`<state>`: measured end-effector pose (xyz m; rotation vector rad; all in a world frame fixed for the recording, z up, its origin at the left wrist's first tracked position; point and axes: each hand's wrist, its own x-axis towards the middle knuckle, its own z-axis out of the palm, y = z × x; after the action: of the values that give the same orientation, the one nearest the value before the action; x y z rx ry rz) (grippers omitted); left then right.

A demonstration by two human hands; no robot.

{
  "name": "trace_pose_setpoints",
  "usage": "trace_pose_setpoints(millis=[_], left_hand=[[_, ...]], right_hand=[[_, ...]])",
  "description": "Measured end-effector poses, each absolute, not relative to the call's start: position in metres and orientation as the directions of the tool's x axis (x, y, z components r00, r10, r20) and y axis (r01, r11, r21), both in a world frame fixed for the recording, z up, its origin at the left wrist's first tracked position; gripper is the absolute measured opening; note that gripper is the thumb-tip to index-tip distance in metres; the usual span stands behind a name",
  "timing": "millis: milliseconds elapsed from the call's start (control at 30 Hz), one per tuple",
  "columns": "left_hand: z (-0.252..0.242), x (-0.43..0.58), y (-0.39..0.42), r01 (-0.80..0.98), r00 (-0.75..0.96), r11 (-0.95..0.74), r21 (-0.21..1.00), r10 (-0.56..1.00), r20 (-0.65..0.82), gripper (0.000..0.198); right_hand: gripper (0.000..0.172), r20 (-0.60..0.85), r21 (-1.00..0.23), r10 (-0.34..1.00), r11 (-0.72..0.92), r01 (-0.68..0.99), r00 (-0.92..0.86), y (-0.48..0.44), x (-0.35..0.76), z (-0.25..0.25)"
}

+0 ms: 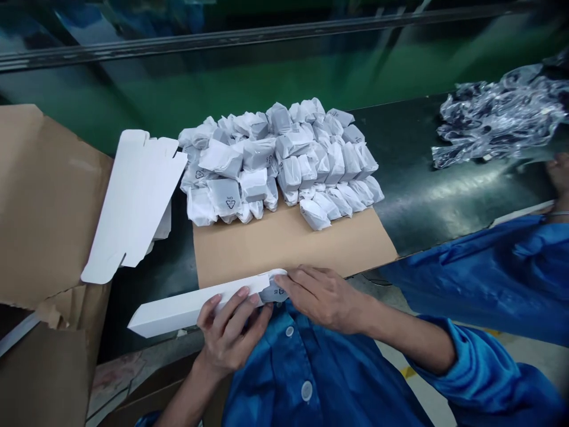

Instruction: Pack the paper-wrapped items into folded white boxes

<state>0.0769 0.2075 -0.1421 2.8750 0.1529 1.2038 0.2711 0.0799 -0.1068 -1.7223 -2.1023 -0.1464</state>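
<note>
A long white box (178, 311) lies slantwise in front of the person's blue jacket (306, 362), at the near edge of the table (427, 207), with a wrapped packet (272, 292) showing at its right end. The left hand (233, 335) has its grip closed around the box, fingers over the near side. The right hand (326, 296) is bent over that end, fingertips touching it; whether its grip pinches the packet or only presses is hidden. Just beyond lies a brown cardboard sheet (240, 255), with a pile of white-wrapped packets (267, 148) on its far part. Left of the pile are flat white cartons (133, 196), beside a large cardboard box (44, 207). Clear plastic bags (502, 112) lie far right, near another person's hand (559, 172).
</note>
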Motion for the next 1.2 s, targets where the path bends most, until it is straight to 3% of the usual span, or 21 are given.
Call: trace_pose_setpoints(millis=[100,233,400,500,633,733,800,867,933,1033,1133,1200], left_hand=[[-0.143,0.079,0.206,0.133,0.709,-0.989,0.069,0.144,0.691,0.033],[-0.139,0.079,0.207,0.182,0.694,-0.98,0.075,0.183,0.696,0.036],[-0.122,0.079,0.209,0.188,0.69,-0.961,0.202,0.276,0.67,0.035],[-0.112,0.087,0.209,0.323,0.66,-0.919,0.228,0.391,0.641,0.036],[-0.111,0.096,0.206,0.402,0.622,-0.855,0.328,0.518,0.587,0.02],[-0.118,0.1,0.203,0.405,0.543,-0.838,0.366,0.543,0.641,0.028],[-0.125,0.102,0.201,0.409,0.494,-0.836,0.365,0.539,0.682,0.037],[-0.129,0.104,0.2,0.421,0.48,-0.835,0.354,0.536,0.695,0.044],[-0.127,0.103,0.203,0.407,0.501,-0.85,0.334,0.513,0.697,0.05],[-0.118,0.09,0.219,0.288,0.689,-0.918,0.272,0.396,0.607,0.07],[-0.11,0.073,0.24,0.158,0.87,-0.953,0.258,0.258,0.42,0.085],[-0.11,0.07,0.247,0.155,0.883,-0.955,0.254,0.249,0.397,0.084]], right_hand=[[0.029,0.402,-0.222,0.903,0.256,0.941,-0.151,0.089,0.268,-0.111],[0.029,0.468,-0.385,0.883,0.236,0.892,-0.032,0.099,0.269,-0.118],[0.029,0.422,-0.516,0.906,0.204,0.832,0.04,0.096,0.278,-0.119],[0.032,0.454,-0.452,0.891,0.249,0.857,-0.019,0.093,0.276,-0.119],[0.038,0.497,-0.35,0.866,0.256,0.901,-0.053,0.088,0.268,-0.119],[0.035,0.529,-0.272,0.846,0.246,0.93,-0.069,0.091,0.261,-0.119],[0.032,0.544,-0.29,0.837,0.256,0.922,-0.061,0.097,0.256,-0.12],[0.028,0.509,-0.402,0.859,0.29,0.869,-0.051,0.105,0.252,-0.122],[0.023,0.413,-0.609,0.91,0.246,0.754,0.036,0.112,0.249,-0.123],[0.02,0.116,-0.911,0.952,-0.012,0.412,0.284,0.119,0.246,-0.121],[0.037,-0.094,-0.986,0.95,-0.131,0.105,0.299,0.128,0.236,-0.114],[0.054,-0.069,-0.982,0.963,-0.111,0.151,0.262,0.138,0.224,-0.109]])
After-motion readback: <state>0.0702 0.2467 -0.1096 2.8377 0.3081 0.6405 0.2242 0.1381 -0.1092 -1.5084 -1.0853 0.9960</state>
